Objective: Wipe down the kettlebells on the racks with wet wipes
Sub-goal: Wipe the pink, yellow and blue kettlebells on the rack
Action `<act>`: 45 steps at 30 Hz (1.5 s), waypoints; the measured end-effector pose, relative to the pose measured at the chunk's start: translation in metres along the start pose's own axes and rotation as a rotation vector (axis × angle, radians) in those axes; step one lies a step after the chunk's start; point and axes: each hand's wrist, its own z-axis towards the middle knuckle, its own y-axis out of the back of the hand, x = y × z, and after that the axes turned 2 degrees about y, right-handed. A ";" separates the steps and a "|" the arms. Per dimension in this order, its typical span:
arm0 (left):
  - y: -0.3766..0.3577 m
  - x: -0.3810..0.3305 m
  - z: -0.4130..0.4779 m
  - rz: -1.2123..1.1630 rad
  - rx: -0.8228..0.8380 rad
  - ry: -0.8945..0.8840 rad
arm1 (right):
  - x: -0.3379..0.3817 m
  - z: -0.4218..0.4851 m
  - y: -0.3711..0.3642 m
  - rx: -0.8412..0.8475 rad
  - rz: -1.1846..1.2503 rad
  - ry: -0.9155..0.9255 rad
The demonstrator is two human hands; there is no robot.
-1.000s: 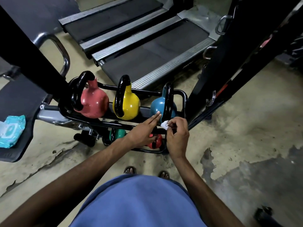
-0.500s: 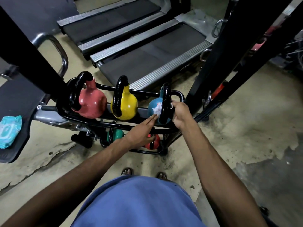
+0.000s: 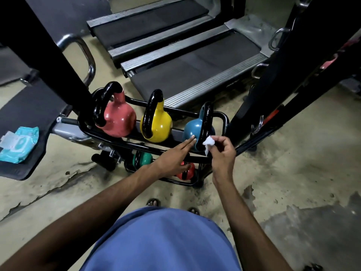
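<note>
The blue kettlebell [image 3: 192, 132] sits at the right end of the rack's [image 3: 225, 120] top tier, beside the yellow kettlebell [image 3: 161, 124] and the pink-red kettlebell [image 3: 119, 120]. The left hand [image 3: 173, 159] lies flat, fingers straight, with the fingertips touching the blue body. I take that as bracing, so the bell does not rock on the rails under the rubbing. The right hand [image 3: 222, 153] pinches a crumpled white wet wipe [image 3: 208, 142] between thumb and fingertips, just beside the foot of the black handle [image 3: 207, 118], probably bunched small to work into that joint. The pack of wipes [image 3: 18, 144] lies well apart on the black padded counter [image 3: 29, 114] to the left, within reach for a fresh sheet.

Whether the wipe actually touches the handle I cannot tell. On the lower tier a green kettlebell [image 3: 145, 158] and a red kettlebell [image 3: 186, 173] show only in part, behind the rail and the left hand. The far side of every bell is out of sight, as is any dampness on them.
</note>
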 end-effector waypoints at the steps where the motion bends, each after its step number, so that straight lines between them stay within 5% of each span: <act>1: 0.000 0.001 0.000 -0.003 0.005 0.004 | 0.000 -0.007 -0.001 -0.014 -0.090 0.093; 7: 0.003 -0.003 0.000 -0.004 0.018 0.012 | -0.008 -0.006 -0.002 0.161 -0.883 1.070; 10: 0.000 -0.002 0.000 0.002 0.005 0.033 | -0.007 0.015 0.002 0.271 -1.150 1.321; 20: -0.003 -0.003 -0.003 -0.012 0.001 0.080 | 0.061 0.025 -0.048 0.765 -2.025 0.970; 26: -0.004 -0.001 -0.004 -0.020 -0.020 0.066 | 0.054 0.022 -0.021 0.830 -1.736 1.241; 31: -0.001 -0.002 -0.003 -0.053 -0.019 0.027 | 0.016 0.019 0.020 0.442 -1.278 1.385; 39: 0.002 -0.006 -0.001 -0.030 0.010 0.037 | -0.020 -0.013 0.009 0.077 -0.627 0.594; 45: 0.002 -0.005 -0.002 -0.020 0.015 0.024 | -0.016 -0.016 0.004 -0.034 -0.448 0.383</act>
